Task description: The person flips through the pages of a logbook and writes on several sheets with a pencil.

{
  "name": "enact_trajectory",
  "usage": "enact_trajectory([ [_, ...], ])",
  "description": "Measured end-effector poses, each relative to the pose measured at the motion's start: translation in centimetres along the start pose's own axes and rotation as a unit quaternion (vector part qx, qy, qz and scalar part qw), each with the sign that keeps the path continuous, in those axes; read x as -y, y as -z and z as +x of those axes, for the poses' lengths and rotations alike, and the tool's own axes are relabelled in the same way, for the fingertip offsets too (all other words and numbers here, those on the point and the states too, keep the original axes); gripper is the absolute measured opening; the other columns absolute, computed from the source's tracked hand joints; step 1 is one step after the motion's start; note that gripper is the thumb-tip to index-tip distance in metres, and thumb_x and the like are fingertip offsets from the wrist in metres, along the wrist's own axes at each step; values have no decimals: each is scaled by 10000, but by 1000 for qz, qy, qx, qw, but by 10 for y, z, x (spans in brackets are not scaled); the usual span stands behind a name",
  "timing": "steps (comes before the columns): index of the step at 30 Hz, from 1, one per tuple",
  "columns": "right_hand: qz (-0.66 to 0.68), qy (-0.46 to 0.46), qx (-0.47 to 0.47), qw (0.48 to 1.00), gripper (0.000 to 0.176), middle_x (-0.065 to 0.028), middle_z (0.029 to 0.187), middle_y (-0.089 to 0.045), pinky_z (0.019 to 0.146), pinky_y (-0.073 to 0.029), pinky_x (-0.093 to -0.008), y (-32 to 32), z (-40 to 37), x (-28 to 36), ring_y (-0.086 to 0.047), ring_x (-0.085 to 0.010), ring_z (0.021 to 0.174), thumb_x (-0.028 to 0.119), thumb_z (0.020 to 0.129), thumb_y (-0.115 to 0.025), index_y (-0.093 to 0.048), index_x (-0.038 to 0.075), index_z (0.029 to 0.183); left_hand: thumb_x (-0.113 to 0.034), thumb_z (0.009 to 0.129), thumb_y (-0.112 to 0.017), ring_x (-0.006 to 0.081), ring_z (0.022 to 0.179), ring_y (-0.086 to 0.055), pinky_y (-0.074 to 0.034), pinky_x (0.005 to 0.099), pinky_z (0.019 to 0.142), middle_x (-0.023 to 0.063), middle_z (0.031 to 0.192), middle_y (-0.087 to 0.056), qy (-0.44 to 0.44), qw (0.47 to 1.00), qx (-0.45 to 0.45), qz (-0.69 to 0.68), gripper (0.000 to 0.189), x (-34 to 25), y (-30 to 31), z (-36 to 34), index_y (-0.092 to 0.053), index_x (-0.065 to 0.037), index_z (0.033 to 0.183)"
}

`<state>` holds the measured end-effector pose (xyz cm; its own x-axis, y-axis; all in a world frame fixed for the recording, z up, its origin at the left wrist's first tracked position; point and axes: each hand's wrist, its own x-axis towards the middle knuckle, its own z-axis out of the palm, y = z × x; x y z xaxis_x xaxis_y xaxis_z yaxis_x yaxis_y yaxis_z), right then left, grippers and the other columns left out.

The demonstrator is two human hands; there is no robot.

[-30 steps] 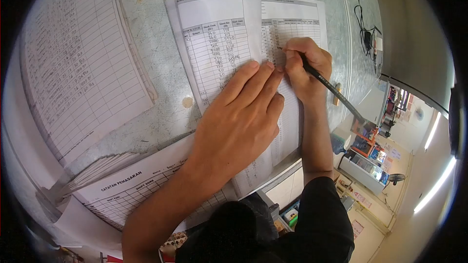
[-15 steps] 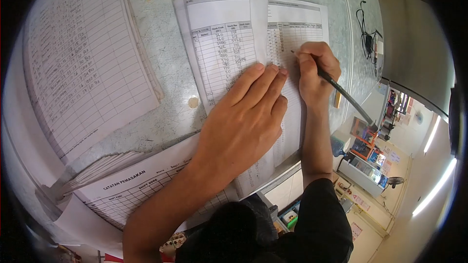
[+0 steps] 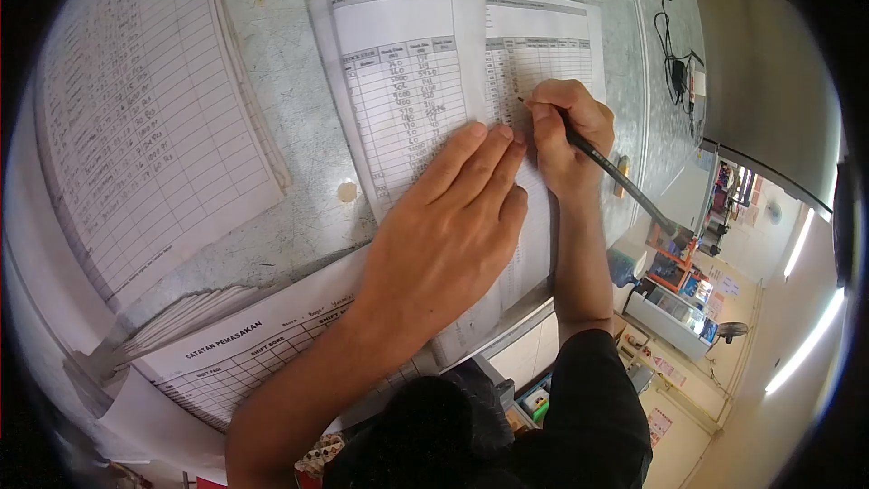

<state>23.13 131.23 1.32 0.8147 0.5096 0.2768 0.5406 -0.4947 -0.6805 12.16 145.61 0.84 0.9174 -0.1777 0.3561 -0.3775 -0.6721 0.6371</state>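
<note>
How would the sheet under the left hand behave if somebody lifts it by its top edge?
The sheet would probably be floppy, since it looks like thin paper with a soft curve. It should feel light, being so thin. It may slide on the paper beneath it if the left hand, lying flat on it, lifts away.

Paper forms (image 3: 398, 81) on scratched tabletop (image 3: 285, 63)

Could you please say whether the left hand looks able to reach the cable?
Probably not directly: the right hand, holding a pencil, lies between the left hand and the cable.
</note>
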Motion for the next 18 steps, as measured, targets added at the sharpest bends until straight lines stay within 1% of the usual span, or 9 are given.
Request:
enact_trajectory([
  [2,0,2,3,1000,86,-52,631,-566,510,-427,-239,0,0,0,-523,-118,532,-6,728,-546,-596,11,795,-126,803,-557,232,1161,-545,-288,368,1095,161,1113,-652,2,1000,-13,-8,183,1,-3,0,-660,13,863],
  [5,-6,-3,13,1000,78,-59,627,-560,508,-426,-247,0,1,1,-525,-128,529,-3,729,-551,-591,10,795,-101,760,-656,236,1171,-534,-312,404,1080,136,1146,-643,7,1000,0,-7,147,1,-1,0,-685,-33,888],
  [10,-43,8,38,998,70,-66,622,-552,500,-423,-263,0,2,1,-532,-145,527,8,731,-565,-584,13,798,-94,749,-656,236,1158,-540,-316,409,1075,140,1124,-651,10,1000,-3,-14,152,1,-1,0,-690,-25,881],
  [13,-28,-21,51,998,68,-75,622,-550,500,-425,-269,4,2,3,-538,-156,528,15,735,-567,-585,19,801,-93,745,-657,236,1154,-542,-318,408,1073,141,1112,-654,8,1000,-7,-14,149,0,-2,1,-692,-24,873],
  [16,-27,-5,44,999,66,-28,652,-552,508,-380,-222,1,1,2,-460,-74,558,-29,786,-526,-585,-6,805,-91,741,-656,233,1148,-544,-322,405,1070,140,1104,-656,10,1000,-9,-13,150,1,-2,0,-693,-24,870],
  [18,-49,-9,48,998,66,-20,641,-541,505,-377,-221,1,2,6,-453,-71,553,-23,785,-524,-584,-7,807,-89,739,-654,230,1145,-545,-325,403,1067,138,1100,-657,10,1000,-10,-13,150,1,-1,1,-692,-24,869],
])
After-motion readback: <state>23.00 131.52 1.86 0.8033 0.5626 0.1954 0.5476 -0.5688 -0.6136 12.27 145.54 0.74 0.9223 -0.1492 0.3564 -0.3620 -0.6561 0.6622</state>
